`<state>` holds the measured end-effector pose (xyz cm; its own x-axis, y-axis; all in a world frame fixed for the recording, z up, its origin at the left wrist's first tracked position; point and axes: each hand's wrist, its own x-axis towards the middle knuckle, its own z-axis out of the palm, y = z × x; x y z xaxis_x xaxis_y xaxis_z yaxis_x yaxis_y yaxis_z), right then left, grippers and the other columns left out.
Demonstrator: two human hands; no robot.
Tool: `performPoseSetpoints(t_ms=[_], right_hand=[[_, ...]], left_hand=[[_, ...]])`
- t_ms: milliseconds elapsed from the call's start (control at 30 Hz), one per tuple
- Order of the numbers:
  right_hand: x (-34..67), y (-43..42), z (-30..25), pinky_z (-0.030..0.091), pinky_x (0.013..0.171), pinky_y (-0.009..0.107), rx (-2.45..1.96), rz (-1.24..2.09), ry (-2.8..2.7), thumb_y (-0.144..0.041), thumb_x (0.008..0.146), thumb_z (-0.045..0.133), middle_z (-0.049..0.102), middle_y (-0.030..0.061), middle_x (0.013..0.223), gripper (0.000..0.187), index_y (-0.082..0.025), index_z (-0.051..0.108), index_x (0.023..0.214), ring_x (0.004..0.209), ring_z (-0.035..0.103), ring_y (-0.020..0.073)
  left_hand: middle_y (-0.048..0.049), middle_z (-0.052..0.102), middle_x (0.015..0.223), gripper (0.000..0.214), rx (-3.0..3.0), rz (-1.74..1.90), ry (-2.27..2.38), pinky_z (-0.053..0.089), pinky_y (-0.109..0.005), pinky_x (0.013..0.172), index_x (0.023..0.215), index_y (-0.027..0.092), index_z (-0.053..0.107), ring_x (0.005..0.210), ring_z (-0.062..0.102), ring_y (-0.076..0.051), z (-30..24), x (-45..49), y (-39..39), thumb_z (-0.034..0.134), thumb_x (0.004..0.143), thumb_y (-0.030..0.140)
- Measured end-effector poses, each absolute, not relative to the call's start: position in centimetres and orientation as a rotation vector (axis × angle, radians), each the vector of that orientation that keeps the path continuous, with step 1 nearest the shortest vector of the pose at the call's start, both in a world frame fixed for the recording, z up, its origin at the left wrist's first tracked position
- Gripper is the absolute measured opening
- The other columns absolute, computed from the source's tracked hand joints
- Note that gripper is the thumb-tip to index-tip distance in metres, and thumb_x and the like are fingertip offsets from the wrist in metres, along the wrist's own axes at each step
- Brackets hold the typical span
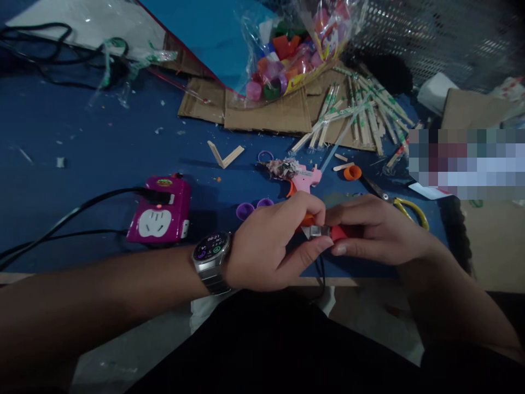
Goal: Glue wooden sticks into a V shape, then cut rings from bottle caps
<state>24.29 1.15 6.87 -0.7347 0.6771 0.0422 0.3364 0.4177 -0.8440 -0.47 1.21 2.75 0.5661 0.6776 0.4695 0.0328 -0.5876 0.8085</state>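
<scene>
My right hand point(373, 230) is closed around a red-handled utility knife point(340, 233). The knife's metal end point(315, 232) points left, between the thumb and forefinger of my left hand point(274, 241). Behind that metal end an orange plastic piece point(307, 220) shows in my left hand's curled fingers; most of it is hidden, and I cannot tell whether the blade touches it. Just beyond my left hand lies a pink hot glue gun point(305, 178) with a crusted, dirty nozzle. Two purple bottle caps point(245, 211) rest beside my left knuckles.
Yellow-handled scissors point(410, 212) and an orange ring-shaped cap point(353, 173) lie near my right hand. A magenta power socket box point(159, 210) with cables stands left. Farther back are joined wooden sticks point(225, 155), wrapped chopsticks point(361, 109), cardboard point(266, 112) and a bag of colourful caps point(287, 60).
</scene>
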Motion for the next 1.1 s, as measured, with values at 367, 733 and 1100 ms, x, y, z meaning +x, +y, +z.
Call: performPoseSetpoints(t_ms=[367,733,1100], right_hand=[[24.71,1.4,7.29,0.043,0.063,0.021,-0.896,1.178,-2.35,-0.037,0.097,0.078,0.072,0.0021,0.083,0.027,-0.016,0.077,0.114,0.066,0.062,0.01],[24.96,1.52,7.38,0.044,0.065,0.019,-0.903,1.204,-2.377,-0.038,0.098,0.077,0.072,0.0009,0.085,0.023,-0.017,0.075,0.108,0.068,0.063,0.0089],[24.79,1.38,6.95,0.044,0.063,0.019,-0.886,1.227,-2.34,-0.035,0.098,0.077,0.07,-0.0002,0.082,0.022,-0.017,0.076,0.111,0.066,0.062,0.008]], left_hand=[[0.0017,0.063,0.09,0.024,1.942,1.055,0.606,0.046,-0.025,0.058,0.108,0.021,0.052,0.066,0.06,-0.01,2.81,-0.38,1.14,0.07,0.1,0.034],[0.002,0.064,0.089,0.026,1.962,1.098,0.653,0.047,-0.024,0.059,0.107,0.02,0.053,0.065,0.06,-0.009,2.98,-0.27,1.16,0.071,0.099,0.036],[0.0005,0.066,0.09,0.025,2.085,1.03,0.683,0.047,-0.025,0.06,0.111,0.02,0.053,0.069,0.063,-0.011,2.75,-0.35,0.96,0.062,0.105,0.042]])
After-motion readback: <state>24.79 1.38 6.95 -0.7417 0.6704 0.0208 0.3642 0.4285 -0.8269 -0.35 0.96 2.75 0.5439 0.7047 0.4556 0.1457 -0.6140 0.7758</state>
